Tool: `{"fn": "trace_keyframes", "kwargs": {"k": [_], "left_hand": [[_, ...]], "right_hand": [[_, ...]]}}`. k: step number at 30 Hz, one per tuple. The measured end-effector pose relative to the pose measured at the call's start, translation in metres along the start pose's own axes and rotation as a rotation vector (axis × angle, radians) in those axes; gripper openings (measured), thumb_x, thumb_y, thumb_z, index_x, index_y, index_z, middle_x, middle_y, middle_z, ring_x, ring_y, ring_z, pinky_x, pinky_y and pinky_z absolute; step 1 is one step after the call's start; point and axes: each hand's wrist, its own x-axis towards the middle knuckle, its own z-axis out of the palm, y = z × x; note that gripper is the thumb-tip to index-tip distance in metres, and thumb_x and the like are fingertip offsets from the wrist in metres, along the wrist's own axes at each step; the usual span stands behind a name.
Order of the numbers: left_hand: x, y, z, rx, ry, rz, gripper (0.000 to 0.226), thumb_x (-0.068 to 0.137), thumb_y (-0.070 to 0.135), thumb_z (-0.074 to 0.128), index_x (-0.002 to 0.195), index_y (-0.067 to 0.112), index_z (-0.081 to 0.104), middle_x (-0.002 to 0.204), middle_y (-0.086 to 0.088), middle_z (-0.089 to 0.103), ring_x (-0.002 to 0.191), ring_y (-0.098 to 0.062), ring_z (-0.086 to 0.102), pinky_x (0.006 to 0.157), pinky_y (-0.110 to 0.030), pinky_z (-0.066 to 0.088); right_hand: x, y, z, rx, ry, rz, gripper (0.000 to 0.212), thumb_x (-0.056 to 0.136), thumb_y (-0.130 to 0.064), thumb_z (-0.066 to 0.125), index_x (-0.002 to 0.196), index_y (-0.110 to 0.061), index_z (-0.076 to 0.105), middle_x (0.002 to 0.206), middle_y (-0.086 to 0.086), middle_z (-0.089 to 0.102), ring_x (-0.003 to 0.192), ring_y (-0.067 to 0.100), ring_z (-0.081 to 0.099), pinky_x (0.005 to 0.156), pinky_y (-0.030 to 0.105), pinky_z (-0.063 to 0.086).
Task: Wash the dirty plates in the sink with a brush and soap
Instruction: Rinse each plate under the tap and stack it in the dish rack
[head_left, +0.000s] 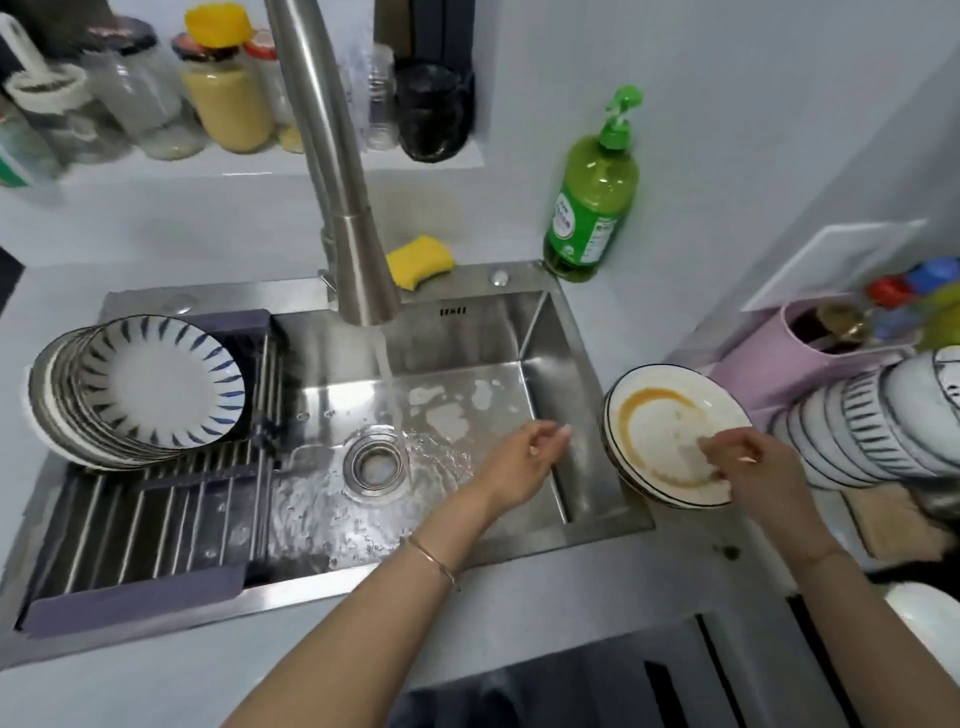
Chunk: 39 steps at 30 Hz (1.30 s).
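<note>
The left grip (524, 457) is hovering over the right part of the sink (550, 332). It is released, with its fingers loosely curled and holding nothing. A thin bracelet (434, 558) is sitting on the wrist behind it.

Just left of this grip, water (395, 400) is running from the faucet (353, 244) onto the sink floor and spreading around the drain (375, 463). Farther left, well apart from the grip, a stack of striped plates (156, 384) is leaning on the rack (156, 525) that is spanning the left side of the sink.

The right grip (753, 462) is reaching over the near right rim of the dirty plates (660, 415). These are lying in a low stack on the tabletop (519, 623), just right of the sink edge and between the two grips. The top plate is carrying a curved orange smear. The fingers of the right grip are curling down at the plate, but they are blurred, so I cannot tell whether they are grasping the rim or only touching it.

Beyond the left grip, at the sink's back edge, a yellow sponge (421, 260) is lying beside the faucet. Beyond the dirty plates, a green soap bottle (592, 208) is standing upright at the sink's far right corner. Right of the right grip, stacked bowls (872, 426) are leaning on their sides, with a pink holder (779, 358) standing behind them.
</note>
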Motion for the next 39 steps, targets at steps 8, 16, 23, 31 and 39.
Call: {"fn": "trace_keyframes", "kwargs": {"k": [8, 16, 23, 31, 39], "left_hand": [[0.033, 0.022, 0.069, 0.006, -0.017, -0.007, 0.062, 0.103, 0.047, 0.032, 0.153, 0.012, 0.026, 0.158, -0.004, 0.029, 0.147, -0.018, 0.023, 0.115, -0.023, 0.018], [0.039, 0.01, 0.092, -0.006, 0.07, 0.024, 0.059, 0.098, 0.054, 0.038, 0.15, 0.027, 0.031, 0.145, 0.005, 0.048, 0.136, -0.012, 0.041, 0.114, -0.029, 0.03], [0.038, 0.013, 0.096, -0.096, 0.186, 0.104, 0.059, 0.095, 0.058, 0.038, 0.15, 0.038, 0.028, 0.146, 0.016, 0.046, 0.137, -0.007, 0.039, 0.118, -0.038, 0.027], [0.022, 0.019, 0.033, -0.624, 0.419, -0.039, 0.043, 0.103, 0.043, 0.033, 0.142, 0.024, 0.032, 0.126, 0.002, 0.054, 0.103, -0.013, 0.058, 0.076, -0.035, 0.055], [-0.032, -0.058, -0.069, -0.516, 0.623, -0.087, 0.049, 0.099, 0.058, 0.034, 0.124, 0.022, 0.055, 0.122, -0.007, 0.062, 0.111, -0.027, 0.061, 0.073, -0.035, 0.056]], "right_hand": [[0.026, 0.054, -0.033, -0.143, 0.029, 0.115, 0.033, 0.088, -0.03, 0.066, 0.097, -0.003, 0.05, 0.087, 0.007, 0.055, 0.085, 0.026, 0.053, 0.07, 0.034, 0.038], [0.033, 0.057, -0.029, -0.26, -0.051, 0.055, 0.027, 0.098, -0.019, 0.047, 0.084, 0.003, 0.051, 0.076, 0.019, 0.055, 0.072, 0.033, 0.053, 0.056, 0.031, 0.034], [0.032, 0.039, -0.037, -0.123, 0.072, -0.081, 0.018, 0.098, -0.019, 0.048, 0.095, -0.004, 0.058, 0.084, 0.012, 0.062, 0.076, 0.028, 0.062, 0.064, 0.038, 0.056], [0.019, -0.021, 0.023, 0.041, -0.082, -0.114, 0.012, 0.099, -0.015, 0.045, 0.099, -0.009, 0.055, 0.08, 0.0, 0.062, 0.075, 0.018, 0.061, 0.066, 0.034, 0.055], [-0.012, -0.045, 0.155, 0.153, -0.45, 0.019, 0.008, 0.1, -0.013, 0.043, 0.096, -0.011, 0.049, 0.088, 0.009, 0.058, 0.066, 0.019, 0.059, 0.05, 0.026, 0.055]]}}
